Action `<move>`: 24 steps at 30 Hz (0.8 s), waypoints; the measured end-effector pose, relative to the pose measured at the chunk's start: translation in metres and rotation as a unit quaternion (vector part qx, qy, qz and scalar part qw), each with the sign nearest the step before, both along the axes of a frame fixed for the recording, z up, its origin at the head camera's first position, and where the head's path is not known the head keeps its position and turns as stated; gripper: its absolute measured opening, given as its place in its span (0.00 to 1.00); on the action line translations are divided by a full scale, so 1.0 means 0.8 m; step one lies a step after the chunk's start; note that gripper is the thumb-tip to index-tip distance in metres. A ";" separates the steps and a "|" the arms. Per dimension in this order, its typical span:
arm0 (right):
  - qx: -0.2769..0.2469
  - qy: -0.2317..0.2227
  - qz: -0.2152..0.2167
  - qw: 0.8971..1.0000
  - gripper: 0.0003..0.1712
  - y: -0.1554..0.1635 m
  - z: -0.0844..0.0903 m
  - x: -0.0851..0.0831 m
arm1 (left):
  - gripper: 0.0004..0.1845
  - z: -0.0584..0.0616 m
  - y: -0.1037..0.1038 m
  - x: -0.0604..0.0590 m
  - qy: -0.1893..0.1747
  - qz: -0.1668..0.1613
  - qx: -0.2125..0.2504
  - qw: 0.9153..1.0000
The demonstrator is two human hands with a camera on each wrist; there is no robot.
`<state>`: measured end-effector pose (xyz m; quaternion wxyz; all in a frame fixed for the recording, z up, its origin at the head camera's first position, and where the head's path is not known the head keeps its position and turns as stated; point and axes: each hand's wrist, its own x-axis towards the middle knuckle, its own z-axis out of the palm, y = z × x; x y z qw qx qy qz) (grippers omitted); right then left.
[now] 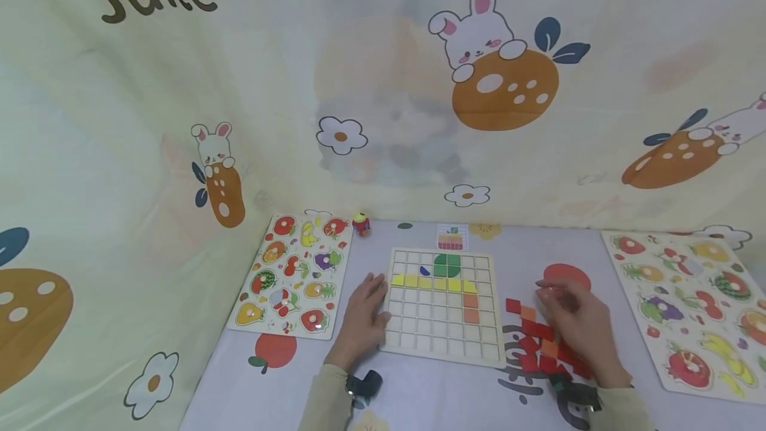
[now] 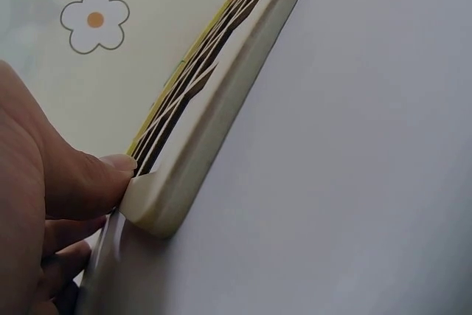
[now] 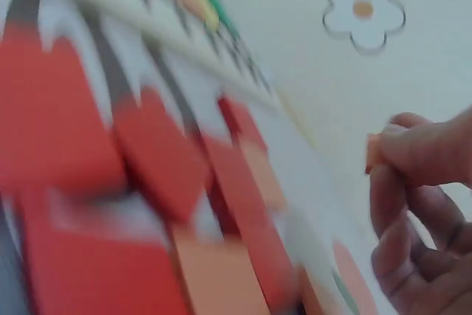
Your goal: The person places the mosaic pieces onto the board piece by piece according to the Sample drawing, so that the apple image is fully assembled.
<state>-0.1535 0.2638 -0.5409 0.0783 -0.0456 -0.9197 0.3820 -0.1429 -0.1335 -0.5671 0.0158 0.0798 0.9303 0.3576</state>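
An orange tile is sitting pinched between the right hand's thumb and fingertips, lifted above the loose red and orange tiles lying under those fingers. The left hand – fingers straight – is pressing the grid board's left edge (thumb touching its corner).

A pale lilac counter printed with fruit motifs carries a wooden fruit-shape peg puzzle board at the left and a second, larger fruit peg board at the right edge. Near the back lie a small red and yellow toy figure and a small pattern card. Behind hangs a cream cloth backdrop printed with rabbits, orange fruit, flowers and the word "Juice".
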 end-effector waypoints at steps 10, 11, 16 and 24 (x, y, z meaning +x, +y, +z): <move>-0.133 -0.045 -0.018 0.990 0.30 -0.061 0.003 -0.002 | 0.33 0.003 0.000 0.001 0.002 -0.005 0.007 1.000; -0.131 -0.043 -0.013 0.990 0.29 -0.066 0.001 -0.003 | 0.33 0.003 0.000 0.001 0.003 -0.005 0.008 1.000; -0.087 -0.027 0.031 0.995 0.26 -0.084 -0.009 -0.006 | 0.33 0.001 0.001 0.000 0.002 -0.005 0.000 1.000; -0.054 -0.001 0.100 0.994 0.25 -0.102 -0.017 -0.014 | 0.33 0.005 0.000 0.000 -0.007 -0.004 0.004 1.000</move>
